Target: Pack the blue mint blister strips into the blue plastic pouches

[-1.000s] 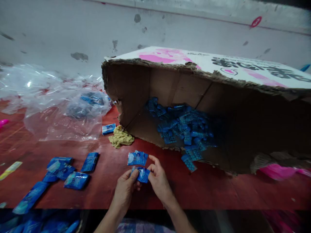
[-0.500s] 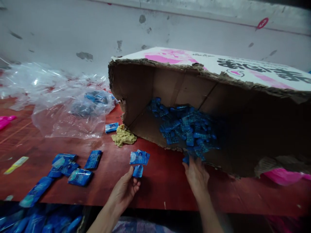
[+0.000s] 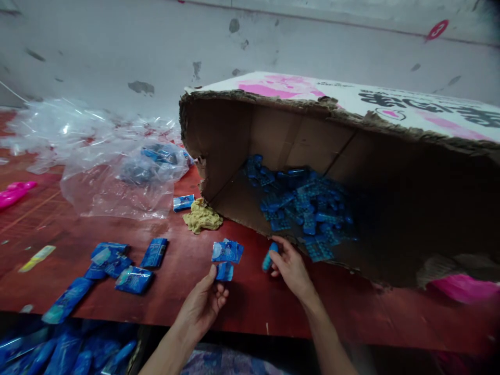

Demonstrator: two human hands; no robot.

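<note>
My left hand (image 3: 203, 304) pinches a small blue sachet (image 3: 224, 271) just above the red table (image 3: 250, 302), right below a little stack of blue sachets (image 3: 226, 251). My right hand (image 3: 291, 268) grips a blue blister strip (image 3: 269, 256) at the torn front edge of a big cardboard box (image 3: 351, 135) lying on its side. A heap of blue blister strips (image 3: 300, 205) fills the box's floor.
Several blue sachets (image 3: 117, 265) lie scattered at the left. Crumpled clear plastic bags (image 3: 101, 161) sit behind them, with a yellowish wad (image 3: 202, 216) beside the box's corner. Pink items (image 3: 15, 191) lie far left and under the box at right (image 3: 464, 287). More blue packets (image 3: 58, 354) fill a bin below the table edge.
My right hand left the sachet that both hands held, reached to the box's edge, and has come back left with a blue strip. My left hand still holds the sachet.
</note>
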